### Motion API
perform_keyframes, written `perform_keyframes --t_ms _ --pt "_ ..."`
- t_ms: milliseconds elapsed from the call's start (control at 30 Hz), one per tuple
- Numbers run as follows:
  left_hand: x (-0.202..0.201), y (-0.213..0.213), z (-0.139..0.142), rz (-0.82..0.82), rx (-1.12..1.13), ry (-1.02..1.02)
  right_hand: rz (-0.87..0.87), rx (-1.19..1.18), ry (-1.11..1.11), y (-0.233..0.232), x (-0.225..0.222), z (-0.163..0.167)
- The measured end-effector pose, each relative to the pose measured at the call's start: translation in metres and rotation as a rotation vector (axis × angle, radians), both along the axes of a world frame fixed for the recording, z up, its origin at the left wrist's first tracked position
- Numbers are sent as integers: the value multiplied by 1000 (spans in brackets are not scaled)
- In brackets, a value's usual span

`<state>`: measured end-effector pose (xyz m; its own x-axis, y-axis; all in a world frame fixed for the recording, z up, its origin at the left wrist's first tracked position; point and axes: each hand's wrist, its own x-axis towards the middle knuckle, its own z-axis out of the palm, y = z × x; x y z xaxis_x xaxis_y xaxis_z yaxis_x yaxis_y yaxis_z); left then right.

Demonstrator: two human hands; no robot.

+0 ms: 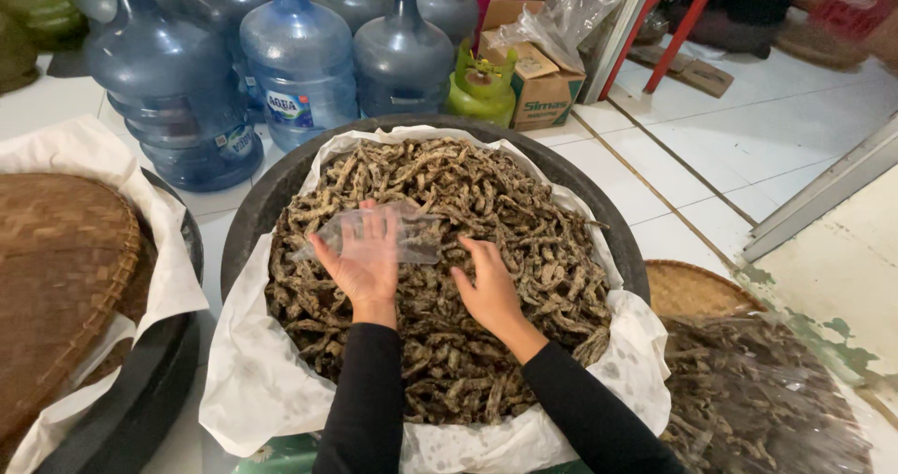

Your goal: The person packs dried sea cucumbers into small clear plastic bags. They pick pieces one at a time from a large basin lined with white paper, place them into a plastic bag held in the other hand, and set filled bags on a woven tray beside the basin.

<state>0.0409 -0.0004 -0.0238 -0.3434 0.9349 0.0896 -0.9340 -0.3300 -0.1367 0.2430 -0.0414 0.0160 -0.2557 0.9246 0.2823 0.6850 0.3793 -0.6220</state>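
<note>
A big black tub (281, 189) lined with white cloth (253, 380) is heaped with dried brown pod-like strips (486, 212). My left hand (363, 261) holds a clear plastic bag (402, 235) flat against the heap, palm down, fingers spread over it. Just to its right, my right hand (488, 287) rests on the strips with fingers curled into the pile. Both sleeves are black.
A woven basket lid (56, 268) covers a second lined tub at left. Several blue water jugs (299, 62) and a green gas cylinder (482, 86) stand behind, beside a cardboard box (547, 81). At right lie a woven tray (687, 287) and a plastic bag of strips (758, 399).
</note>
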Motion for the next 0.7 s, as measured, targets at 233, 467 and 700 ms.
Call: perform_keyframes --t_ms 233,467,700 --pt "12 5 9 -69 19 83 -83 130 71 32 19 -14" --pt "34 4 18 -166 22 167 -100 115 92 35 13 -13" --pt "44 4 26 -228 -31 228 -10 122 128 35 5 -9"
